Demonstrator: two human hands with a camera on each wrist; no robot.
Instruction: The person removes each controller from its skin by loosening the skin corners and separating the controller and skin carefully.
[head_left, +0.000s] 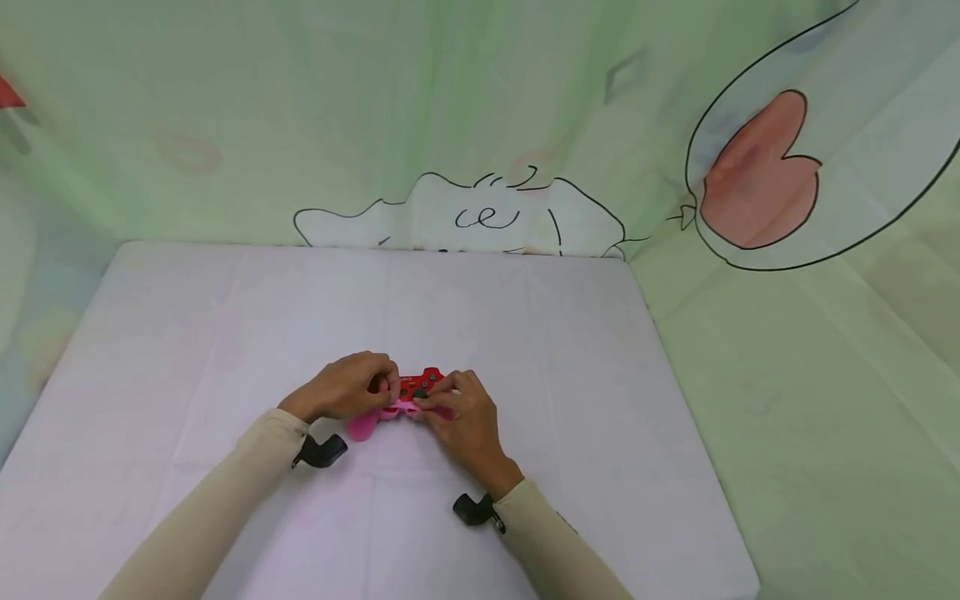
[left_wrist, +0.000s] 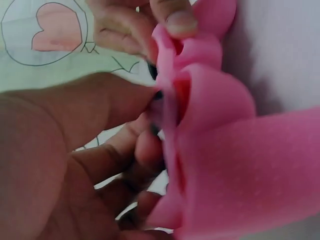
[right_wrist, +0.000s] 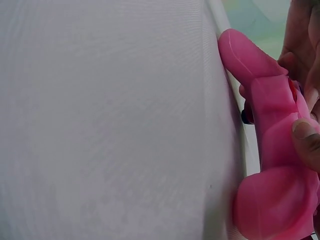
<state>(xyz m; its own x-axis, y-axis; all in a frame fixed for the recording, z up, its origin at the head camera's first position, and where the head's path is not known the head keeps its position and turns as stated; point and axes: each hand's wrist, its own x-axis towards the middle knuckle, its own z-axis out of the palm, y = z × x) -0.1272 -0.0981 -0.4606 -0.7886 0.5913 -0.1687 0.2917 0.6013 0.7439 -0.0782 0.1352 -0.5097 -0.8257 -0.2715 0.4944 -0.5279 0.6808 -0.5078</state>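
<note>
Between the bare left hand [head_left: 345, 387] and right hand [head_left: 468, 421], a red plastic gamepad [head_left: 414, 383] in a pink rubbery sleeve [head_left: 362, 427] stretches crosswise at lower centre. Both pinch the sleeve.

Curtained space, wider setting unclear: printed green cloth [head_left: 337, 100] behind, beside white table [head_left: 465, 312].

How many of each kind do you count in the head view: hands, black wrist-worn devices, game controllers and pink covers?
Hands: 2, left hand and right hand
Black wrist-worn devices: 2, left device and right device
Game controllers: 1, the red controller
Pink covers: 1, the pink cover
Total: 6
</note>
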